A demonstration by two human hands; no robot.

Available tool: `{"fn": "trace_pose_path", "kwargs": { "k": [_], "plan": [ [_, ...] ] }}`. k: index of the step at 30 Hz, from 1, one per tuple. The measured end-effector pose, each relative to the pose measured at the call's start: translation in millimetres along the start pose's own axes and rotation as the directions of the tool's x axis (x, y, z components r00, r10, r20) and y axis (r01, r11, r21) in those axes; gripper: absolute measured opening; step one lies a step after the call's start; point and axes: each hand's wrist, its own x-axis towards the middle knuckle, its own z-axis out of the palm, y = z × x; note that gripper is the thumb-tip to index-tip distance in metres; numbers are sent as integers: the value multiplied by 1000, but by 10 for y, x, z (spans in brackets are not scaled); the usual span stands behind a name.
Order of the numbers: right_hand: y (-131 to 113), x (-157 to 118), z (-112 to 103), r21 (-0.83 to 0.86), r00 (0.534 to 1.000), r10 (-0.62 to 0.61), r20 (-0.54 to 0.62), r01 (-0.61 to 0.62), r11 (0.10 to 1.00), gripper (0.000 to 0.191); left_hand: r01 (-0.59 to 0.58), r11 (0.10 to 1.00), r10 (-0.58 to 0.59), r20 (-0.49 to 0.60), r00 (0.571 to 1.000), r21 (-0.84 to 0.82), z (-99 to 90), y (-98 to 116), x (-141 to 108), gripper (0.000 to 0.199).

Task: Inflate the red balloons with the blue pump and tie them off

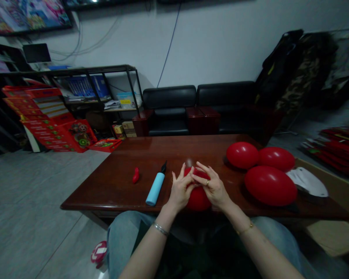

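Observation:
An inflated red balloon [198, 201] is in front of me at the table's near edge, partly covered by my hands. My left hand [180, 190] pinches at the balloon's top, thumb and forefinger together and other fingers raised. My right hand [215, 190], with a ring on one finger, meets it there in a similar pinch. The balloon's neck between the fingertips is too small to make out. Left of my hands lies a light blue balloon pump [156, 189] with a black nozzle. Beyond it is a small limp red balloon [136, 175].
Three inflated red balloons, one nearest me [270, 186], rest on the right of the brown table [174, 145]. Beside them is a white object [308, 182] over a cardboard box [337, 190]. Black armchairs [170, 101] stand behind the table; red boxes [46, 120] are stacked at left.

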Motion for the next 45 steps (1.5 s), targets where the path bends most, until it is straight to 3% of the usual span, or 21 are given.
{"fn": "trace_pose_path", "kwargs": {
  "k": [5,8,10,12,14,16,19,22,24,27,29,31,32,34,36,38,41,45],
  "plan": [
    [124,95,-61,-77,984,-176,8,176,981,25,-38,999,39,38,999,-10,58,-20,-55,11],
    [139,137,-141,-36,983,-179,47,181,983,23,-41,998,42,7,999,-46,74,-63,-81,13],
    [126,137,-212,37,992,-93,80,90,995,20,-38,995,35,-34,999,-95,75,-105,-84,14],
    [109,110,-274,147,988,77,132,-97,984,14,-40,986,26,-88,996,-161,88,-147,-80,13],
    [105,58,-298,272,946,256,198,-304,913,15,-50,969,10,-164,986,-242,128,-178,-71,12],
    [118,-8,-274,440,890,409,201,-455,774,17,-60,941,-34,-272,962,-333,191,-194,-61,11],
    [133,-86,-194,668,815,569,109,-484,566,27,-70,901,-133,-426,895,-428,290,-203,-42,11],
    [59,-79,-142,760,806,590,53,-416,500,33,-69,937,-120,-502,857,-342,348,-207,-20,11],
    [-46,-20,-120,777,830,558,-15,-341,529,30,-87,978,-26,-518,855,-192,370,-202,-5,13],
    [-209,115,-35,601,848,487,-209,-281,748,29,-139,990,123,-513,850,8,403,-166,8,17],
    [-266,199,66,484,804,469,-365,-267,833,29,-144,988,155,-494,855,60,421,-128,3,18],
    [-258,250,166,497,728,509,-460,-263,827,32,-133,990,142,-474,869,52,421,-92,-16,20],
    [-231,258,201,516,713,529,-460,-270,813,34,-126,992,125,-466,876,28,410,-77,-29,20],
    [-141,237,224,489,770,514,-378,-306,817,39,-98,994,64,-448,892,-54,371,-58,-54,20],
    [-38,184,192,377,875,418,-246,-311,872,46,-28,983,-52,-416,908,-183,322,-47,-66,19],
    [41,127,137,246,947,298,-124,-262,933,55,50,942,-181,-377,908,-331,286,-35,-59,18],
    [69,82,83,116,984,176,-16,-173,978,56,85,871,-281,-349,894,-483,279,6,-30,20],
    [-8,79,96,24,992,121,-40,-120,993,22,32,841,-247,-331,911,-540,278,64,-46,19]
  ]
}}
